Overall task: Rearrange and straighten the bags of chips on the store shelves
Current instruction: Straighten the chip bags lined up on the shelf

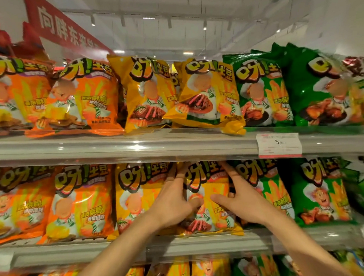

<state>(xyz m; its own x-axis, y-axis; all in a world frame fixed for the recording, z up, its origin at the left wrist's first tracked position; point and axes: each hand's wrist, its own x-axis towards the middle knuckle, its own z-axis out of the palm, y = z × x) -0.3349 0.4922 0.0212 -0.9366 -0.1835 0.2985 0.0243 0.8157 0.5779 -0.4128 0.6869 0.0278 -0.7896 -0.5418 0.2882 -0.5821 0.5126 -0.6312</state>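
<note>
We are at the middle shelf (141,248), working on one yellow bag (210,192) in the row of chip bags. The left hand (173,205) grips the bag's left edge, its fingers tucked behind the edge and its thumb pressed on the front. The right hand (243,202) grips the right edge the same way, thumb on the front panel and fingers wrapped toward the back. The bag stands between another yellow bag (137,197) on its left and a green bag (266,192) on its right, its lower corner hanging slightly over the shelf lip.

We judge the step in hand to be squaring this bag in its slot. The next move calls for seating the bag upright, pushing its base back behind the lip, and aligning its face with the neighbours.

On the upper shelf (177,146), a tilted yellow bag (208,97) leans with its corner over the edge near the price tag (278,145); it likely needs attention afterwards.
</note>
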